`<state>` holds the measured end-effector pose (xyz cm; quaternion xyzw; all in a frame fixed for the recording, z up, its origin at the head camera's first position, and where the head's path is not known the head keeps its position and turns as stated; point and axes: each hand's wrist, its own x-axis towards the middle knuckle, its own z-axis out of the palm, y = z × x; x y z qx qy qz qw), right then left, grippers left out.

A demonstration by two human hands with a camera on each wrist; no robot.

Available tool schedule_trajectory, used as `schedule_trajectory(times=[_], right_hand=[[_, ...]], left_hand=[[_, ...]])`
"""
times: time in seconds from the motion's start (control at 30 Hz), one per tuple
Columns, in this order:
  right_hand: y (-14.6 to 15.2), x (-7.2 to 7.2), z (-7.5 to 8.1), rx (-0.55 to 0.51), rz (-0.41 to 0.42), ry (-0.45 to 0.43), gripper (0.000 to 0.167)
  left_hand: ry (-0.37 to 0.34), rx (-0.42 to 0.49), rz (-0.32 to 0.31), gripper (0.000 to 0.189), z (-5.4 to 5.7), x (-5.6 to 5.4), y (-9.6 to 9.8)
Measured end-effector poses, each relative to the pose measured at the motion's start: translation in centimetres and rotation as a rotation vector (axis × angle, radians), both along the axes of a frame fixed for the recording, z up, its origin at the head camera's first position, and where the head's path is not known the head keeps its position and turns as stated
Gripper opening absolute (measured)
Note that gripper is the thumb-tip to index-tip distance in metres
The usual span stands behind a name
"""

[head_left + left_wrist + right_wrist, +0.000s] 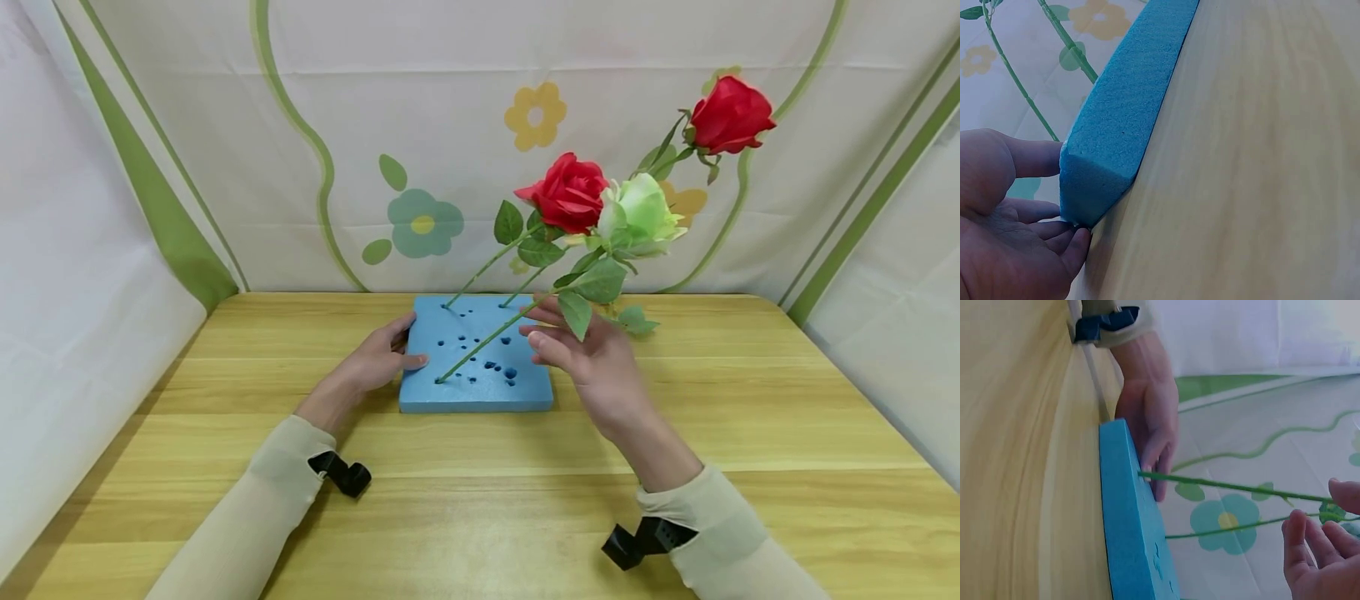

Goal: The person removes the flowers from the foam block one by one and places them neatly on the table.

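A blue foam block (480,400) full of holes lies on the table. My left hand (375,358) grips its left side, thumb on the top face and fingers at the side and lower edge, as the left wrist view shows. Three artificial roses lean to the right out of the block: a red rose (567,193), a pale green rose (639,218) and a farther red rose (731,117). Beside the front stem (480,348), my right hand (600,367) is held up with fingers loosely extended. Its thumb and fingertips stand apart near the leaves (600,282).
The wooden table (480,517) runs up to a white curtain (450,100) with printed flowers behind the block. White fabric (90,250) also hangs at the left. The rose heads spread over the back right, above the right hand.
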<state>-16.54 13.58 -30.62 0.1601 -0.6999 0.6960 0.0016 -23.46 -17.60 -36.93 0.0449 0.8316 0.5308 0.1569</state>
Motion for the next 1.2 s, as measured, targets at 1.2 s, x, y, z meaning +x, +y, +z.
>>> schedule_trajectory(times=[1.2], right_hand=[[-1.9, 1.0, 0.0, -0.087, -0.041, 0.043, 0.021]], left_hand=[[0.001, -0.035, -0.009, 0.085, 0.0, 0.0, 0.1]])
